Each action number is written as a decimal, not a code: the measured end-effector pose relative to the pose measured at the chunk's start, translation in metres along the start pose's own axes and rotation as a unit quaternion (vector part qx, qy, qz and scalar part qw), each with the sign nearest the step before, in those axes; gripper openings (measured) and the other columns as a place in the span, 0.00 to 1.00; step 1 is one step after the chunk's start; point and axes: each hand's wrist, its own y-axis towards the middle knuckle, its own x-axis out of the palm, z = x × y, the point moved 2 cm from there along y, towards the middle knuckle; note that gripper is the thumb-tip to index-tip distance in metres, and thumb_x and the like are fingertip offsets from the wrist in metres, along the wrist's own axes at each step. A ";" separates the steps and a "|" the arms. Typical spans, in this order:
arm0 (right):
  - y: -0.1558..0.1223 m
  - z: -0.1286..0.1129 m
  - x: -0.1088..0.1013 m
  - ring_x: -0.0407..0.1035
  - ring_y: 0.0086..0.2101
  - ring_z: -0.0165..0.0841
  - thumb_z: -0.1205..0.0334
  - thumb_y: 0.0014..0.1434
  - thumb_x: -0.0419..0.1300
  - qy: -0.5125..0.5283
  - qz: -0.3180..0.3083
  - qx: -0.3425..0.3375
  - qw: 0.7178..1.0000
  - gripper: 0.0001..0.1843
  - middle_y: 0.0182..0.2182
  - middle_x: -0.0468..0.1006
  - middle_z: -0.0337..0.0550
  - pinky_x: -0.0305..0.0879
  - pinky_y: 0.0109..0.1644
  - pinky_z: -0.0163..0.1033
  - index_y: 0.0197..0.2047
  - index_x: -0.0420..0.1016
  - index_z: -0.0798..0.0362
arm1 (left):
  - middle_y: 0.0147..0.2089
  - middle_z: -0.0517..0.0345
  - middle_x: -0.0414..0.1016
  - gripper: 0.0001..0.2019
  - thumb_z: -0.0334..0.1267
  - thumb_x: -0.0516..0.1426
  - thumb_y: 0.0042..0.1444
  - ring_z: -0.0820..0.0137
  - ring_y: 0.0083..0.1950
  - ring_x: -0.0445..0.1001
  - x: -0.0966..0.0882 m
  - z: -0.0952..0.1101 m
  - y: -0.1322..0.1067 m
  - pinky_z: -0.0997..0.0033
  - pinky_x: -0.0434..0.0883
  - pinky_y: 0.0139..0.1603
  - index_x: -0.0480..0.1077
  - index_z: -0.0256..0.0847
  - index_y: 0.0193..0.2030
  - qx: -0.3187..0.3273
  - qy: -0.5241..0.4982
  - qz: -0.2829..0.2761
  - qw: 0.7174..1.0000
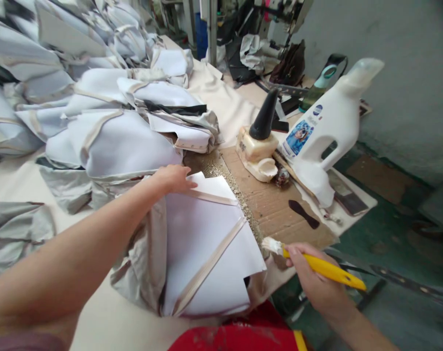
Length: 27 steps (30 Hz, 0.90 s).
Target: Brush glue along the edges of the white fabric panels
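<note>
My right hand (314, 278) is closed around the yellow handle of a paintbrush (327, 267), whose white-coated bristles are by the near right edge of a white panel (203, 243). That panel lies flat in front of me, with beige strips across it and grey-beige fabric (144, 263) folded along its left side. At the panel's far left corner rests my left hand (173, 179), palm down, fingers stretched out and partly hidden. Under the panel's right edge is a brown cardboard sheet (276, 204) with a crusty, speckled strip of dried residue.
Heaped white pieces with fabric (119, 136) cover the table's left and back. On the right stand a white jug (331, 117), a cream block with a black cone (263, 117) and a green bottle (312, 92). A dark flat tool (304, 214) lies on the cardboard.
</note>
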 end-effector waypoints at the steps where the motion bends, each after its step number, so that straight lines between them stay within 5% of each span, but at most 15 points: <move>1: 0.008 -0.002 0.005 0.67 0.24 0.28 0.59 0.63 0.51 0.014 0.003 -0.006 1.000 0.12 0.22 0.72 0.35 0.62 0.29 0.32 0.30 0.70 0.51 | 0.57 0.45 0.66 0.31 0.55 0.52 0.53 0.55 0.56 0.66 0.001 -0.005 0.007 0.62 0.63 0.53 0.63 0.38 0.59 -0.002 -0.007 -0.046 0.999; 7: 0.058 -0.010 0.045 0.69 0.27 0.30 0.60 0.63 0.50 0.064 -0.049 -0.079 0.994 0.12 0.24 0.73 0.38 0.64 0.33 0.35 0.31 0.70 0.52 | 0.55 0.43 0.69 0.33 0.58 0.52 0.51 0.57 0.54 0.68 0.017 -0.016 0.029 0.67 0.64 0.53 0.65 0.34 0.57 0.014 -0.041 -0.096 0.994; 10: 0.069 -0.008 0.049 0.68 0.26 0.31 0.60 0.63 0.50 0.046 -0.022 -0.073 0.996 0.12 0.23 0.72 0.38 0.63 0.33 0.36 0.30 0.69 0.53 | 0.56 0.44 0.68 0.34 0.60 0.52 0.50 0.57 0.55 0.68 0.023 -0.023 0.033 0.67 0.64 0.53 0.65 0.36 0.56 0.023 -0.075 -0.107 0.991; 15: 0.078 -0.006 0.057 0.67 0.25 0.31 0.61 0.63 0.49 0.037 -0.075 -0.115 0.990 0.14 0.22 0.70 0.38 0.61 0.31 0.35 0.28 0.67 0.52 | 0.56 0.45 0.69 0.35 0.63 0.53 0.46 0.57 0.54 0.68 0.031 -0.033 0.039 0.65 0.64 0.53 0.67 0.37 0.53 0.022 -0.139 -0.120 0.983; 19: 0.097 -0.001 0.067 0.67 0.27 0.32 0.60 0.63 0.48 0.027 -0.023 -0.115 0.993 0.13 0.23 0.71 0.40 0.61 0.34 0.37 0.29 0.68 0.53 | 0.55 0.44 0.69 0.37 0.65 0.55 0.42 0.54 0.53 0.68 0.034 -0.037 0.044 0.62 0.64 0.53 0.69 0.36 0.50 0.010 -0.194 -0.129 0.972; 27: 0.163 -0.016 0.100 0.61 0.22 0.30 0.57 0.59 0.47 0.068 -0.027 -0.063 0.995 0.17 0.17 0.64 0.37 0.56 0.29 0.35 0.20 0.61 0.51 | 0.46 0.52 0.76 0.33 0.62 0.56 0.40 0.61 0.41 0.75 0.030 -0.036 0.026 0.69 0.71 0.36 0.69 0.39 0.48 -0.009 -0.370 -0.208 0.905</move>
